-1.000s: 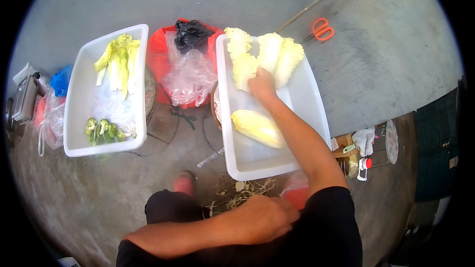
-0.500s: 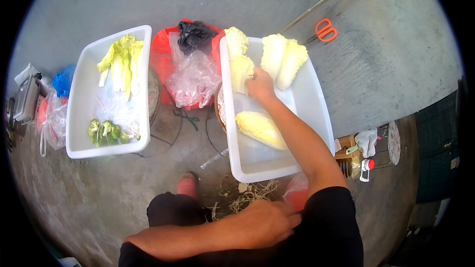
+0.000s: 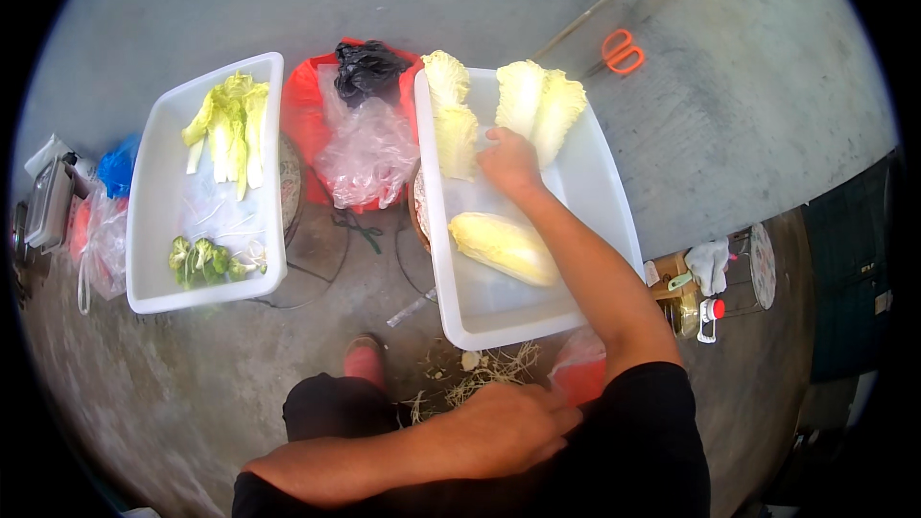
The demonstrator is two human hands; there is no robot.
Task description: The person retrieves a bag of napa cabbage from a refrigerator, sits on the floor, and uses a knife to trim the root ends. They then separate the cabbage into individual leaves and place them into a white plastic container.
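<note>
Concrete floor [image 3: 211, 364] spreads under everything on my feed, brownish close in and paler grey farther out. Nearest to me, the left hand [image 3: 513, 427] rests low across the dark-clothed lap, its fingers curled inward; from above I cannot tell whether they close on anything. Just past it lie dry, straw-like scraps [image 3: 494, 374], and beyond those the near end of a white tray [image 3: 523, 333].

From what that tray contains, I judge the step in hand to be setting out pale leaves toward its far end. Another leaf would, I think, call for the right hand to reach toward me, fingers opened, with a light grip so nothing tears.

The cabbage head [image 3: 501, 247] lies on its side in the nearer half of the tray, closer to me than the right hand [image 3: 508, 161] and apart from it, its right end just beside the bare forearm. That hand sits over the tray with fingers bent, between the left leaves [image 3: 456, 139] and the right leaves [image 3: 526, 101]. I see no leaf lifted in it, but I cannot tell whether the fingertips touch or pinch one. Farthest out, orange-handled scissors [image 3: 624, 54] lie on the pale concrete beyond the tray.
</note>
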